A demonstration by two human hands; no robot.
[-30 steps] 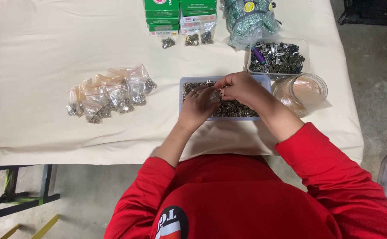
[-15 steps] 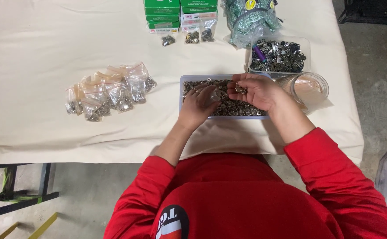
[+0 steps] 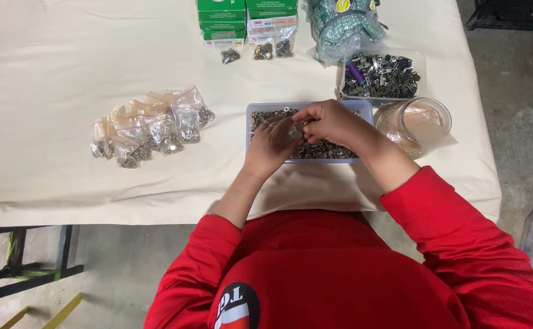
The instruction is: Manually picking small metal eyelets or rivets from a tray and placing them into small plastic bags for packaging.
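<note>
Both hands over the tray (image 3: 251,122) of small metal bits. Left hand (image 3: 272,143) cupped, fingers curled around a small clear bag (image 3: 294,130); right hand (image 3: 330,122) pinched narrow at the bag's mouth, touching it. Tray under the fingertips, well stocked, so plenty left. Left of the fingers, a pile of filled bags (image 3: 150,127), done. Beyond, right: jar (image 3: 415,125), second tray (image 3: 382,70), green boxes (image 3: 245,15).
</note>
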